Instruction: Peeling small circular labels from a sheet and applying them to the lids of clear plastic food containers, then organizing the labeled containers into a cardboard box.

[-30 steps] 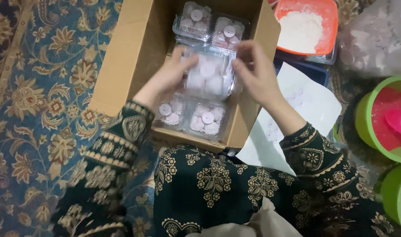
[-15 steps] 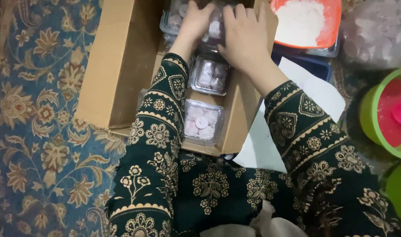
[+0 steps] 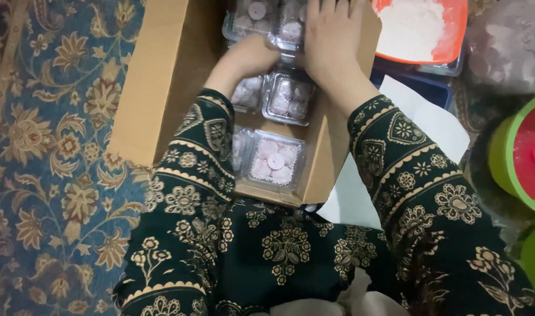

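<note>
Resting on a floral carpet (image 3: 56, 146), the cardboard box (image 3: 156, 88) holds clear packs (image 3: 273, 158); left hand (image 3: 250, 57) curled, right hand (image 3: 332, 38) flat.

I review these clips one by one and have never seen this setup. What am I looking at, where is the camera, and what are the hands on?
The one camera sits on a person's head, looking down at their own two bare hands. The left hand and right hand press on clear plastic containers of pale round sweets, packed inside an open cardboard box on a patterned carpet. Neither hand is lifting anything. To the right are an orange tray of white powder, white paper and a green bowl.
</note>
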